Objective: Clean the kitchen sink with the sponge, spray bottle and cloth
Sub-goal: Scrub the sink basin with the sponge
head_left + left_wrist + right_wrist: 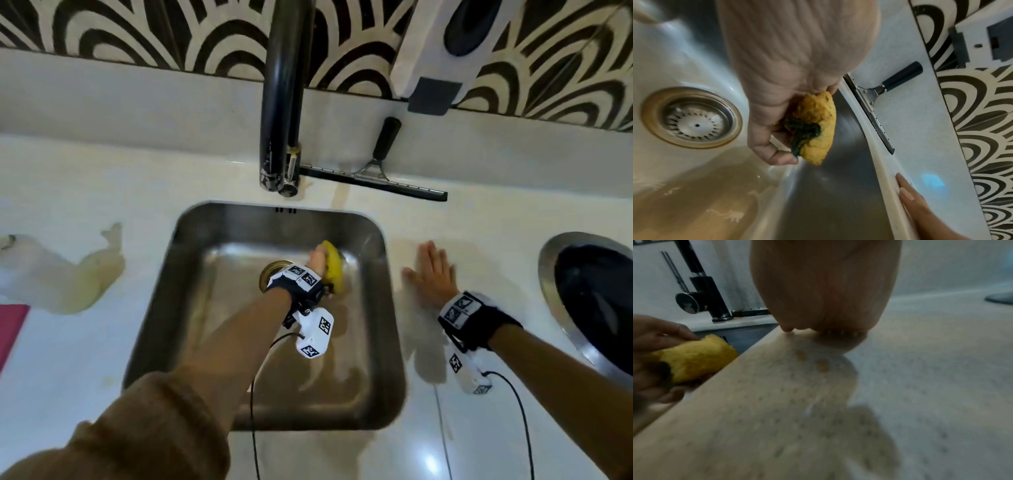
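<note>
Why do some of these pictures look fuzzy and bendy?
Head view: mostly sharp, but the wide lens curves the counter and sink. Left wrist view: the sponge is clear, the sink's straight rim bows. Right wrist view: the right hand sits too close, so it blurs.

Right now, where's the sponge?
In the head view the sponge is inside the sink, gripped by the left hand, just right of the drain.

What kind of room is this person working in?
Most likely a home kitchen. A stainless steel sink is set into a pale countertop under a tall black tap, with patterned tiles behind. The left hand holds a yellow sponge down in the basin.
</note>
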Demonstrator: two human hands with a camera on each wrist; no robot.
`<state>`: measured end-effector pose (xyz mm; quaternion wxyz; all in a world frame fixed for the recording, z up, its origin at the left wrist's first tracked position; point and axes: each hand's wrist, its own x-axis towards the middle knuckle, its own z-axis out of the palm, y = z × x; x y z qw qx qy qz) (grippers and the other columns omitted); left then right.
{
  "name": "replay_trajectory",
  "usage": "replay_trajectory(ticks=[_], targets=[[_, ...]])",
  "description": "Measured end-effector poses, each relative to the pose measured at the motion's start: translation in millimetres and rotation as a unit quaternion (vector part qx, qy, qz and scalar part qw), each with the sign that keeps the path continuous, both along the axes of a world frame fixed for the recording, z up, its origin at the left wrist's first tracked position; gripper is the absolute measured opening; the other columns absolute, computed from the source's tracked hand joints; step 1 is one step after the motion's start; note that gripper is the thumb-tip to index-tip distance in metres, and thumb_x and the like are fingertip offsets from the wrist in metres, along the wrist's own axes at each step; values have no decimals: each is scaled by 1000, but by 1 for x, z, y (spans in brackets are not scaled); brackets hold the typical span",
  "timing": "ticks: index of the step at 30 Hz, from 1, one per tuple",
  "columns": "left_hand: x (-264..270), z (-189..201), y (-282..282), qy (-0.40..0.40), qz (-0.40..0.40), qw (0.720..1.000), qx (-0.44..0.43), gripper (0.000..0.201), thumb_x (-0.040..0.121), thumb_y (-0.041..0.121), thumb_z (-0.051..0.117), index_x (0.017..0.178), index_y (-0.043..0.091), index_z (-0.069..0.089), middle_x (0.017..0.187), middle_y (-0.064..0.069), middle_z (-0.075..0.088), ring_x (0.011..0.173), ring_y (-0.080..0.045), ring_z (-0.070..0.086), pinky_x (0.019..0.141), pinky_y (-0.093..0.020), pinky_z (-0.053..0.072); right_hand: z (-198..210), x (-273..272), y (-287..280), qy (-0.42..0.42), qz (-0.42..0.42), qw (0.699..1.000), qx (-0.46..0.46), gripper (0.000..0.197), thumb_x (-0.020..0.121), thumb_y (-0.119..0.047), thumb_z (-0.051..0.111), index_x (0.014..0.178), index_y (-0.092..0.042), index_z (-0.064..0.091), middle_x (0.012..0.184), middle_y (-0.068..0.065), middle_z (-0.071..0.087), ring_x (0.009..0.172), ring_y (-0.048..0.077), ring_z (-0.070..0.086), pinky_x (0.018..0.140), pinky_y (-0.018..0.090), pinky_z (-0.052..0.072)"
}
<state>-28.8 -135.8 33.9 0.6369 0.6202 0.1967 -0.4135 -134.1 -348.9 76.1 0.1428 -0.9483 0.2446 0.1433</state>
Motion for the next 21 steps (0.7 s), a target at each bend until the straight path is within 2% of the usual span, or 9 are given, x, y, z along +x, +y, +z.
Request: replay_trajectory(ticks=[1, 3, 4, 7, 10, 12, 14, 18, 21], targets=[[4, -4, -7, -2, -8, 1000, 6, 55, 96, 51, 27, 111, 5, 53, 71, -16, 57, 57, -27, 58, 46, -26, 51, -5, -2, -1, 8, 2, 1000, -4, 71, 98, -44, 34, 151, -18, -4, 158, 0, -14, 147, 22, -12, 118, 43, -6], [11, -8, -22, -59, -38, 997, 40, 50, 98, 43, 31, 133, 9, 33, 101, -20, 58, 90, -34, 61, 72, -37, 56, -7, -4, -1, 17, 12, 1000, -8, 69, 99, -46, 30, 150, -20, -9, 157, -2, -20, 146, 21, -17, 117, 44, -10], [16, -10, -28, -104, -54, 991, 58, 42, 98, 36, 36, 130, 8, 32, 103, -17, 56, 99, -34, 58, 84, -38, 51, -5, -3, -1, 24, 13, 1000, -3, 69, 99, -46, 28, 150, -21, -11, 156, -3, -22, 145, 21, -19, 117, 44, -11], [31, -28, -48, -191, -104, 973, 82, 28, 90, 21, 55, 110, 16, 37, 97, -14, 50, 101, -36, 55, 88, -44, 47, -1, 2, 1, 58, 18, 998, 5, 69, 100, -46, 24, 148, -20, -18, 154, -1, -29, 143, 22, -24, 114, 46, -15], [41, -44, -64, -229, -116, 965, 56, 37, 83, 12, 64, 111, 17, 39, 114, -22, 46, 105, -34, 53, 93, -42, 45, 1, 2, 3, 66, 22, 998, 2, 67, 100, -45, 21, 147, -21, -20, 153, 0, -31, 143, 23, -24, 114, 48, -14], [45, -50, -72, -254, -106, 961, 32, 36, 86, 3, 62, 117, 7, 44, 109, -19, 45, 100, -28, 49, 93, -39, 43, 0, 1, 2, 67, 21, 998, 2, 66, 100, -45, 20, 147, -21, -20, 153, -1, -31, 143, 23, -24, 114, 48, -14], [49, -58, -80, -273, -94, 957, 16, 35, 85, 1, 62, 116, 3, 46, 105, -21, 47, 97, -31, 51, 95, -46, 46, 1, 1, 3, 69, 15, 998, 1, 67, 100, -45, 21, 148, -23, -19, 153, -3, -31, 142, 22, -25, 114, 48, -15], [45, -61, -90, -270, -41, 962, -24, 33, 85, -3, 60, 91, 26, 45, 101, -14, 47, 88, -25, 49, 73, -42, 47, 4, 1, 4, 72, 8, 997, 5, 67, 100, -45, 24, 147, -25, -18, 153, -6, -29, 143, 22, -25, 114, 49, -14], [43, -69, -99, -270, -15, 962, -36, 39, 83, -1, 62, 82, 35, 46, 104, -15, 49, 90, -28, 49, 77, -44, 45, 5, 0, 6, 72, 4, 997, -2, 67, 100, -45, 24, 148, -25, -17, 154, -5, -28, 143, 23, -24, 114, 49, -13]])
